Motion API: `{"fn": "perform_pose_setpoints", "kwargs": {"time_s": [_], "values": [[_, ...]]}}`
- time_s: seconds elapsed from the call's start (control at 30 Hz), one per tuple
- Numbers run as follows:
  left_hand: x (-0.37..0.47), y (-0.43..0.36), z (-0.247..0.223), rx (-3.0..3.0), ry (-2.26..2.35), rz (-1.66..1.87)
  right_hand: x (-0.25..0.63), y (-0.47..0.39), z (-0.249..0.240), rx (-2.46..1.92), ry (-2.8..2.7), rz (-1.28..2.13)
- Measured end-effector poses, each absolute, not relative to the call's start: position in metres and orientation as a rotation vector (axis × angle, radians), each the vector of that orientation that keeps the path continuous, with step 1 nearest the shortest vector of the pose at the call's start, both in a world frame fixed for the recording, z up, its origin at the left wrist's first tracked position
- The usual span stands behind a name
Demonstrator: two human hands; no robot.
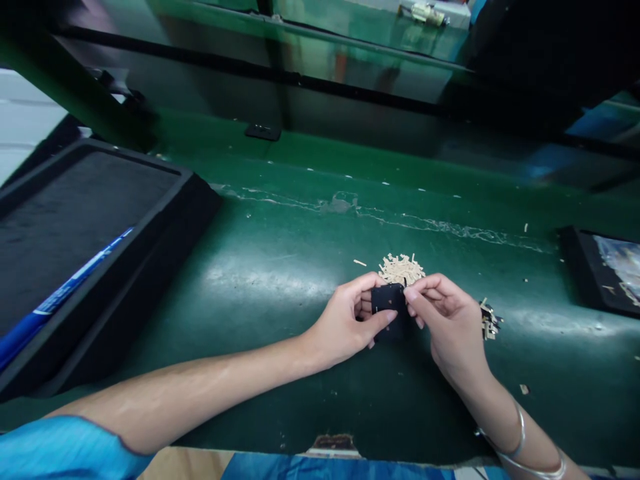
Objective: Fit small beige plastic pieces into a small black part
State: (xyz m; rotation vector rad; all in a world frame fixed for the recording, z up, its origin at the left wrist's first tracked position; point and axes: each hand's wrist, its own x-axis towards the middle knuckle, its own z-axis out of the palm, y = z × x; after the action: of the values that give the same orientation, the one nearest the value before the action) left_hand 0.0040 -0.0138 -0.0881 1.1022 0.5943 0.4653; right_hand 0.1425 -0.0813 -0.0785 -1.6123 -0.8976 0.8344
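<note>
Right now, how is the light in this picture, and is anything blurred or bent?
Head view: soft glare patches on the green table; edges bow from wide-angle distortion, strongest at the black tray; the upper right corner is dark; the left hand and right hand on the small black part are fairly sharp.

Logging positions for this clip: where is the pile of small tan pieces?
In the head view, the pile of tan pieces lies on the green table, centre-right, just beyond the small black part held by both hands.
</note>
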Motion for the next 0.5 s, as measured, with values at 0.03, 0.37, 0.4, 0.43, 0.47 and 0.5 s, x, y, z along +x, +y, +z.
{"fn": "perform_pose_setpoints", "kwargs": {"time_s": [0.03,0.37,0.4,0.43,0.47,0.5], "values": [[0.0037,-0.0136,-0.0881,1.104,0.596,0.466,0.1426,-0.081,-0.0787,-1.613,-0.894,0.839],[0.0044,-0.0112,-0.0877,1.083,0.579,0.465,0.1437,-0.0796,-0.0764,-1.556,-0.82,0.957],[0.0046,-0.0105,-0.0873,1.073,0.573,0.465,0.1443,-0.0791,-0.0757,-1.552,-0.803,0.993],[0.0048,-0.0098,-0.087,1.062,0.561,0.462,0.1451,-0.0785,-0.075,-1.542,-0.782,1.034],[0.0048,-0.0091,-0.0867,1.051,0.549,0.458,0.1459,-0.0779,-0.0742,-1.523,-0.759,1.076],[0.0048,-0.0084,-0.0865,1.041,0.539,0.451,0.1467,-0.0773,-0.0735,-1.497,-0.737,1.117]]}}
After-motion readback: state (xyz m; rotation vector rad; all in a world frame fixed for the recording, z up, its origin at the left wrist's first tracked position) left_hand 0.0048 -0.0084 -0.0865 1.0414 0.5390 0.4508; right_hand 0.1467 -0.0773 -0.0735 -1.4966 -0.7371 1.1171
